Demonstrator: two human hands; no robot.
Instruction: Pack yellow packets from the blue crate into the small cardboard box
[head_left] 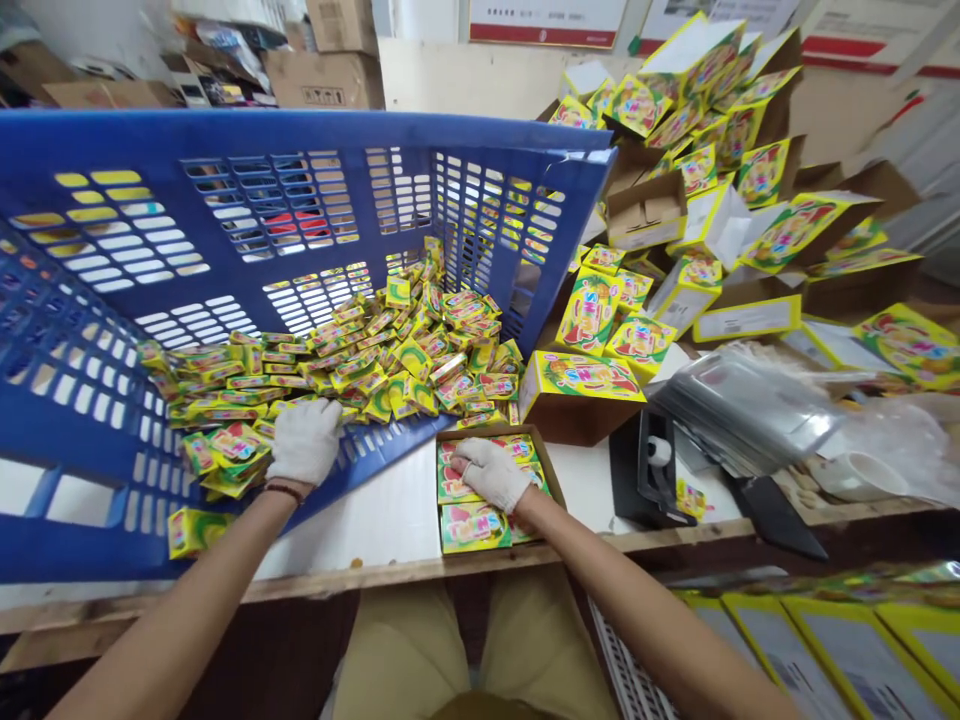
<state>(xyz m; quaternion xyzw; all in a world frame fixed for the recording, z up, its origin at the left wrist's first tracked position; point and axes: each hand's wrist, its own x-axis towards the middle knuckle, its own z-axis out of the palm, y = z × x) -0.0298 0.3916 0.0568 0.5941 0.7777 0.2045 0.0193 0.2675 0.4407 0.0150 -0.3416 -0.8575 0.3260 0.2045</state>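
Observation:
My left hand (306, 443), in a white knit glove, reaches into a large blue plastic crate (420, 455) over a heap of small yellow-green candy boxes (382, 370). Its fingers curl down among the boxes, and their tips are hidden, so what they hold does not show. My right hand (493, 474), also gloved, lies with fingers stretched over the packs in an open cardboard display box (555, 480). Fruit-printed small boxes (474, 525) lie flat inside it in rows. The display box rests on the white tabletop near its front edge, just right of the crate.
Many yellow display boxes (795, 230) are piled at the right, one on its side (589, 378) beside my box. Near it are a black tape dispenser (651, 470) and a stack of clear plastic sheets (750, 405). More yellow-edged boxes (840, 640) stand low at right.

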